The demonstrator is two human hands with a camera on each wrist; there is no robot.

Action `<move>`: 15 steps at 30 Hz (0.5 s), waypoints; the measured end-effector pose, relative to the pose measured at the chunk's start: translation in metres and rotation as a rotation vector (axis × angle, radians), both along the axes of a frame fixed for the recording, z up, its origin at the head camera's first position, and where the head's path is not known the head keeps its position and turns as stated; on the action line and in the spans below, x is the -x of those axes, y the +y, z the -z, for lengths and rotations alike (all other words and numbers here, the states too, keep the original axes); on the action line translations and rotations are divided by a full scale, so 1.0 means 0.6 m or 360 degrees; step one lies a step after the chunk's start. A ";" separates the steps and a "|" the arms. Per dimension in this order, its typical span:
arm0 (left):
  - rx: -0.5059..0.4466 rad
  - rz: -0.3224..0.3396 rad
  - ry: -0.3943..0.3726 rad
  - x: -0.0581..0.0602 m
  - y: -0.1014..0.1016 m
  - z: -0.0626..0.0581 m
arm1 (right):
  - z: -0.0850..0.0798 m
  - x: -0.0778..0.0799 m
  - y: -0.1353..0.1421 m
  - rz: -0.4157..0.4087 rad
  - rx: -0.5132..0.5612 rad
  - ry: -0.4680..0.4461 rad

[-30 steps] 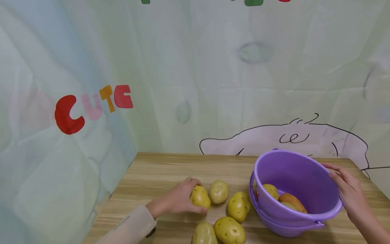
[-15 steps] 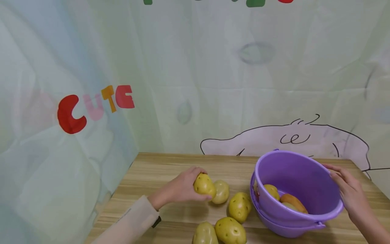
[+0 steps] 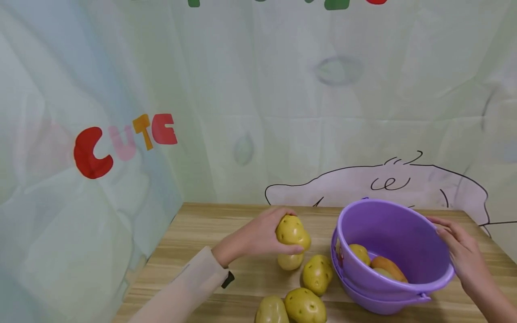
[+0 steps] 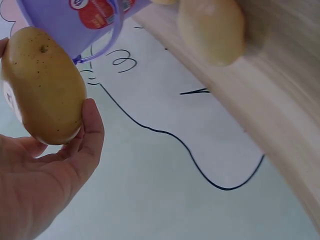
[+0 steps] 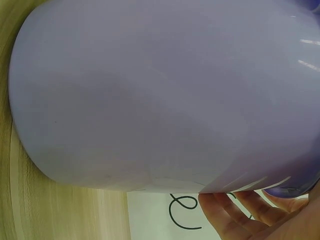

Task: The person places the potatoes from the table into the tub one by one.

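In the head view my left hand (image 3: 262, 235) grips a yellow potato (image 3: 290, 229) above the wooden table. The left wrist view shows this potato (image 4: 45, 85) between thumb and fingers, a label on its side. Under it, partly covered, lies a paler potato (image 3: 290, 261). A dimpled yellow potato (image 3: 317, 274) lies to its right, beside the purple bucket (image 3: 408, 224). My right hand (image 3: 464, 251) rests against the bucket's right side near the rim, fingers along the outer wall in the right wrist view; the thumb's contact is unclear. Inside are a yellow potato (image 3: 359, 254) and an orange-brown one (image 3: 389, 268).
Two more potatoes lie at the front: a pale one (image 3: 271, 309) and a yellow one (image 3: 305, 306). The bucket's handle (image 3: 422, 298) hangs low round its front. A printed cloth (image 3: 250, 103) hangs behind and left of the wooden table (image 3: 218, 215).
My left hand has lifted the yellow potato off the table and carried it right and away from me, over the paler one. The right hand and bucket have stayed put.
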State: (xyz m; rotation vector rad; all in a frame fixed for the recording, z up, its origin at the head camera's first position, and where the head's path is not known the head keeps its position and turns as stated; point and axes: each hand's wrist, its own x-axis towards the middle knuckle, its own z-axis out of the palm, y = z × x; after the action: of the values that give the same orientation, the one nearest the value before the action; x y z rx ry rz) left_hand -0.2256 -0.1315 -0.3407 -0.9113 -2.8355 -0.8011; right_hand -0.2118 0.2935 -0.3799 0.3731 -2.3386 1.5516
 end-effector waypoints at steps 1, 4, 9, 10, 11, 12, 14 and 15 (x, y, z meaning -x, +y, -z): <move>-0.0004 0.0014 0.0016 0.001 0.005 -0.005 | 0.000 0.000 0.000 0.0006 -0.0010 0.0000; -0.0017 0.0053 0.0064 0.002 0.019 -0.018 | 0.001 0.000 0.000 0.0017 -0.0028 0.0002; -0.0045 0.0130 0.0097 0.003 0.036 -0.037 | 0.001 0.000 0.000 0.0003 -0.0006 -0.0008; -0.0048 0.0142 0.0102 0.004 0.038 -0.040 | 0.001 0.000 0.000 -0.0005 0.0007 -0.0012; -0.0049 0.0154 0.0105 0.004 0.041 -0.042 | 0.001 0.000 0.001 -0.0009 0.0016 -0.0016; -0.0047 0.0163 0.0112 0.005 0.044 -0.044 | 0.001 0.000 0.000 -0.0013 0.0022 -0.0017; -0.0045 0.0180 0.0118 0.005 0.049 -0.049 | 0.002 0.000 0.000 -0.0017 0.0030 -0.0018; -0.0042 0.0186 0.0125 0.006 0.051 -0.051 | 0.002 0.000 0.001 -0.0015 0.0028 -0.0018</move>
State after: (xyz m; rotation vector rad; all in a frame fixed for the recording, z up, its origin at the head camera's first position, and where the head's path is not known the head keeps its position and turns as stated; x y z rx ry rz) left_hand -0.2294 -0.1007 -0.3103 -1.0882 -2.7192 -0.7938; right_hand -0.2116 0.2938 -0.3809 0.3724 -2.3331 1.5817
